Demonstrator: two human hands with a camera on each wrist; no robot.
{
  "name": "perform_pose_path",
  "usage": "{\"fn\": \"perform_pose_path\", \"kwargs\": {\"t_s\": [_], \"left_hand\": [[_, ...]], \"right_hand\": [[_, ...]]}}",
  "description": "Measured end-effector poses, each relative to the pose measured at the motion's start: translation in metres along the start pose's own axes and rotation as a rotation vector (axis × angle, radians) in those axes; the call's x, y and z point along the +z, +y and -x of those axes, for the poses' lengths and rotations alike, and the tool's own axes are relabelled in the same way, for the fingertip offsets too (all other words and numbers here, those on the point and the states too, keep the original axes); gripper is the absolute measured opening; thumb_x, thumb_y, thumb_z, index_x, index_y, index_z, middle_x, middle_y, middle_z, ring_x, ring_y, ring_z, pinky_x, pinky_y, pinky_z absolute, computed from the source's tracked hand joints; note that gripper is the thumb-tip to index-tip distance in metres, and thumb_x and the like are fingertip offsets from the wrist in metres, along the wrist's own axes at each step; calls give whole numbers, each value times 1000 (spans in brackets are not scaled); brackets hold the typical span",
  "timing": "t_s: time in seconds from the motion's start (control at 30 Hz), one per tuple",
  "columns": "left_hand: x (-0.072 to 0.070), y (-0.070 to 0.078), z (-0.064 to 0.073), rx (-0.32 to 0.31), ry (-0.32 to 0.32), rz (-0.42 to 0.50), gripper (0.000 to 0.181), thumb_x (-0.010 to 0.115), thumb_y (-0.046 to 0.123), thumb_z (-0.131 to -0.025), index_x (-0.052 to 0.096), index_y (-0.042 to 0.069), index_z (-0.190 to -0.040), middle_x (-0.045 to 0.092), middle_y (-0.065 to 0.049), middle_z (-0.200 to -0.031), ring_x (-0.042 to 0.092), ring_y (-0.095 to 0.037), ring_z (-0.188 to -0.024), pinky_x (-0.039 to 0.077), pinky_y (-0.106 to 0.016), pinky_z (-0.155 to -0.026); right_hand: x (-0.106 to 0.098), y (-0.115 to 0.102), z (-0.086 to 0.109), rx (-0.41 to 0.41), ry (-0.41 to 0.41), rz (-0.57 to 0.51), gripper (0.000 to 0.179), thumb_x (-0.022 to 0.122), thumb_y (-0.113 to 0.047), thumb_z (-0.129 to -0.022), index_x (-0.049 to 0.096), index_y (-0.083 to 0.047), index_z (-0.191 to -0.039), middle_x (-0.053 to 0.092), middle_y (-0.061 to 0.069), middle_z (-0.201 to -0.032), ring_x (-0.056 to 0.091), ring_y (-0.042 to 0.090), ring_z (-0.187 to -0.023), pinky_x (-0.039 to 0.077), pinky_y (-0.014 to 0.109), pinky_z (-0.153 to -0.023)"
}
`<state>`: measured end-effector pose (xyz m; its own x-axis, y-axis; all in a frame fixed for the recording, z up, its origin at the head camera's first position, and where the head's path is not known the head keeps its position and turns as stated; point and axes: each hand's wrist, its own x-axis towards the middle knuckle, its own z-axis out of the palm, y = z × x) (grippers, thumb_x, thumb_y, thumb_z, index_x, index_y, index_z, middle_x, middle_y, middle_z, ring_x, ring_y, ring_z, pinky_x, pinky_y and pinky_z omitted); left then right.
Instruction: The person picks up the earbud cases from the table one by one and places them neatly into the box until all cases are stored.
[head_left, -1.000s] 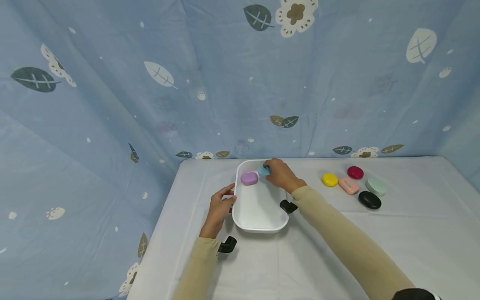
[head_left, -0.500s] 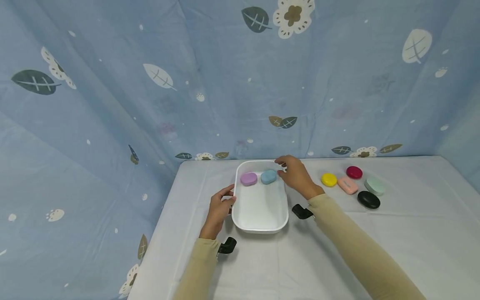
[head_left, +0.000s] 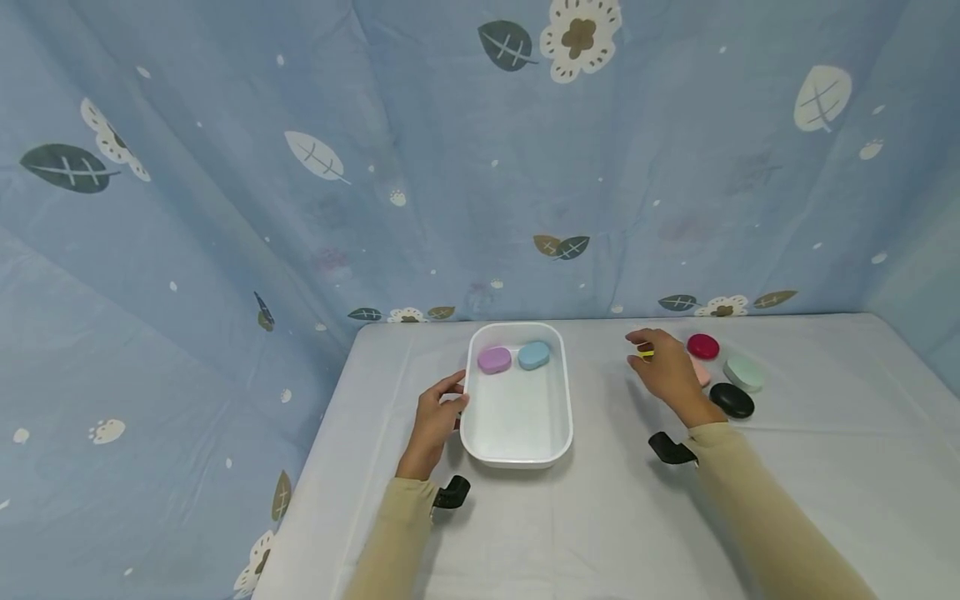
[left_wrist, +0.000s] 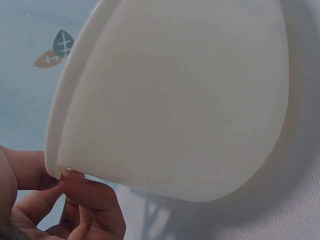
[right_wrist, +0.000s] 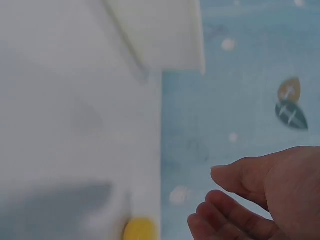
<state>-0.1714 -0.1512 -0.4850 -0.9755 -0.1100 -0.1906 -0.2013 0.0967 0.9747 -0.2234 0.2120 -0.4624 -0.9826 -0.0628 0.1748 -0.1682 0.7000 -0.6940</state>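
My left hand [head_left: 432, 423] pinches the left rim of a white rectangular tray [head_left: 517, 429]. In the left wrist view, the thumb and fingers meet at the rim beside the tray's outer wall [left_wrist: 175, 105]. A purple soap bar [head_left: 494, 360] and a blue soap bar [head_left: 533, 356] lie side by side in the tray's far end. My right hand [head_left: 667, 373] is over a yellow round soap [head_left: 647, 353], mostly hidden by the fingers. The right wrist view shows the fingers loosely bent, holding nothing, with the yellow soap below at the frame's bottom edge.
Close to my right hand lie a red soap [head_left: 702, 347], a pale green soap [head_left: 744, 373], a black soap [head_left: 732, 401] and a partly covered pink soap [head_left: 702, 372]. A white cloth covers the table [head_left: 600, 517]. Behind it hangs a blue patterned curtain [head_left: 450, 167].
My right hand has let go of the blue soap in the tray, then moved right to the yellow soap. The left hand stays at the tray's rim.
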Motion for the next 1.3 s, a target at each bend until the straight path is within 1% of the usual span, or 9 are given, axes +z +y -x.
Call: {"fn": "perform_pose_path", "kwargs": {"t_s": [0.17,0.33,0.57,0.67,0.8,0.9,1.07,1.3], "left_hand": [[1,0,0,6,3,-5,45,60,0,-103,62,4,-148,56,-15,-123,59,-23,-87,55,-30,-65],[1,0,0,8,4,-11,44,60,0,-104,62,5,-148,56,-16,-123,60,-25,-89,55,-30,-66],[0,1,0,9,10,-16,45,59,0,-104,61,4,-148,56,-15,-122,59,-25,-90,55,-30,-65],[0,0,0,9,7,-13,45,59,0,-104,61,4,-148,56,-15,-122,59,-24,-89,55,-30,-66],[0,0,-1,14,3,-12,44,59,0,-104,61,4,-148,56,-16,-122,61,-25,-88,56,-30,-66],[1,1,0,17,5,-7,44,59,0,-104,61,3,-148,56,-17,-121,62,-26,-87,56,-30,-65],[2,2,0,16,9,-10,44,59,0,-104,61,2,-148,56,-17,-122,62,-27,-88,56,-30,-65],[1,2,0,-11,17,-20,44,60,1,-104,62,4,-148,56,-17,-124,61,-26,-93,56,-29,-67]], "right_hand": [[-7,17,6,85,5,32,40,70,6,-96,61,13,-135,60,36,-132,60,52,-120,53,62,-101],[-8,28,6,142,-13,47,45,70,8,-95,58,14,-138,56,38,-135,57,55,-121,50,63,-105],[-1,44,-2,167,-34,72,48,70,9,-94,56,15,-140,54,39,-139,54,55,-124,46,63,-109],[2,49,-4,158,-58,105,50,70,6,-94,55,16,-141,53,40,-140,53,54,-125,44,65,-111],[5,50,-5,122,-69,151,49,72,3,-95,56,18,-139,55,40,-138,54,54,-124,44,65,-111],[6,49,-5,113,-66,175,48,73,3,-95,57,18,-137,55,39,-137,55,54,-123,44,65,-111],[6,45,-4,134,-81,187,48,74,2,-95,58,16,-138,55,38,-138,54,53,-124,44,63,-112],[7,38,2,168,-133,190,48,74,0,-96,58,12,-139,56,35,-137,54,50,-125,44,62,-113]]}}
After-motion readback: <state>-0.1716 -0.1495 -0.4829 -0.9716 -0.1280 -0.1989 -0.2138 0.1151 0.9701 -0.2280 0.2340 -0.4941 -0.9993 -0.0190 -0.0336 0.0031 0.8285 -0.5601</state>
